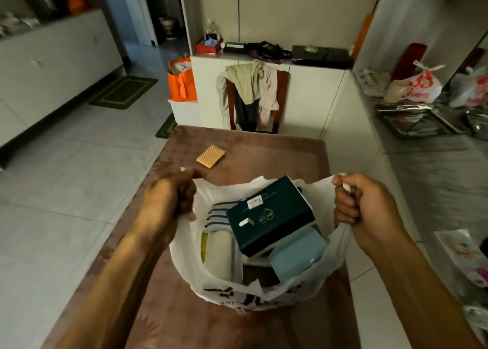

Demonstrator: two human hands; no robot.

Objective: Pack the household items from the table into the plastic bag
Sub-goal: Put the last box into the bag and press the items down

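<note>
**What I can't make out**

My left hand [169,203] is smeared by motion blur. The white plastic bag [266,296] hides the lower parts of the dark green box [269,214] and the pale blue pack [298,256]. The box's gold lettering is too small to read.

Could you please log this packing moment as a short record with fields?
surface: brown rectangular table
container: white plastic bag, standing open
left hand: fist closed on left bag handle
right hand: fist closed on right bag handle
inside bag: dark green rectangular box on top, tilted; light blue box; striped cloth
left on table: orange waffle-textured sponge, beyond the bag
</note>
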